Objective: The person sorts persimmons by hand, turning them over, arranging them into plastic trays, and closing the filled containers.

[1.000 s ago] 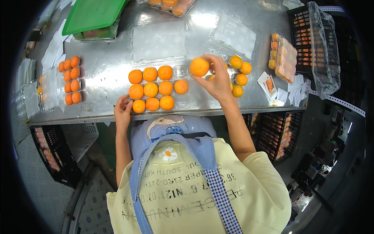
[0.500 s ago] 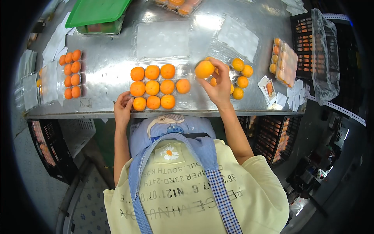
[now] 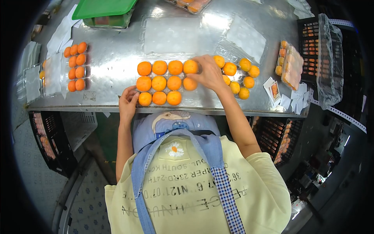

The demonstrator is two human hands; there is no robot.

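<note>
A clear plastic tray [image 3: 189,95] lies near the table's front edge with rows of orange fruit in it. My right hand [image 3: 209,73] has its fingers round an orange fruit [image 3: 190,66] at the right end of the back row. My left hand [image 3: 128,102] is at the tray's front left corner, fingers curled beside the nearest fruit [image 3: 145,98]; what they pinch is too small to make out. To the right of my right hand, more fruit [image 3: 230,69] sits in another clear tray.
Behind the tray lies its lid with a white pad [image 3: 171,36]. Left stands another fruit tray [image 3: 80,72]; a green-lidded box [image 3: 104,9] is at the back left. A closed fruit pack [image 3: 292,67], paper cards [image 3: 272,91] and a black crate [image 3: 310,50] are right.
My right hand has brought the fruit down into the back right spot of the tray. My left hand stays at the tray's corner. The whole view has shifted slightly.
</note>
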